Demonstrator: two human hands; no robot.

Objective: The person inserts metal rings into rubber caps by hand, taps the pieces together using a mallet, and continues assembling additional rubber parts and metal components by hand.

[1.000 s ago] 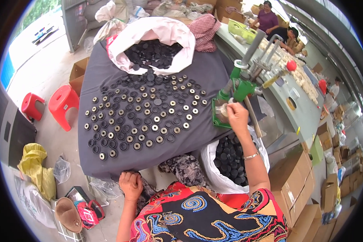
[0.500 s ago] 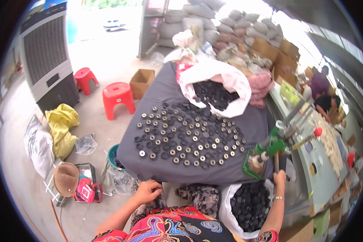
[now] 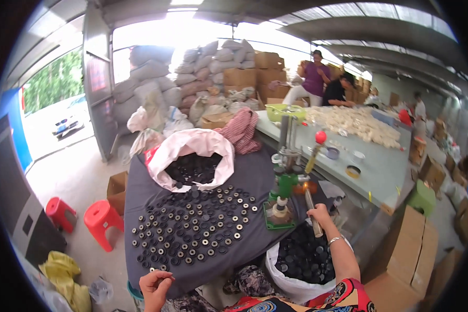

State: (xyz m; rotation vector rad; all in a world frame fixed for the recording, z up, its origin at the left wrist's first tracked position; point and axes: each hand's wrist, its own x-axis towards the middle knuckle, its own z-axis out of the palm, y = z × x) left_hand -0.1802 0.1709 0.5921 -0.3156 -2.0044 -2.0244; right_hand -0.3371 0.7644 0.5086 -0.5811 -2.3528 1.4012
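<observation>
My right hand (image 3: 319,213) is wrapped round the pale bar handle (image 3: 314,224) at the side of a green hand press (image 3: 282,208), which stands on the table's right corner. My left hand (image 3: 156,285) is at the near left table edge, fingers curled in; whether anything small is between them I cannot make out. Close by lie many small black rings with pale metal centres (image 3: 205,242), spread over the dark cloth (image 3: 145,192). Behind them a white sack (image 3: 226,156), lying open, spills black round pieces (image 3: 192,169).
Between my legs and the right arm stands a white sack of black discs (image 3: 304,262). A grey-green table (image 3: 361,179) on the right bears a pale heap (image 3: 356,125), with people (image 3: 314,78) behind it. Red stools (image 3: 103,221) and a cardboard box (image 3: 118,190) are at left.
My head has lifted and turned right, so the table sits further left and the hall shows. My right hand still grips the handle; my left hand is now at the table's near left edge.
</observation>
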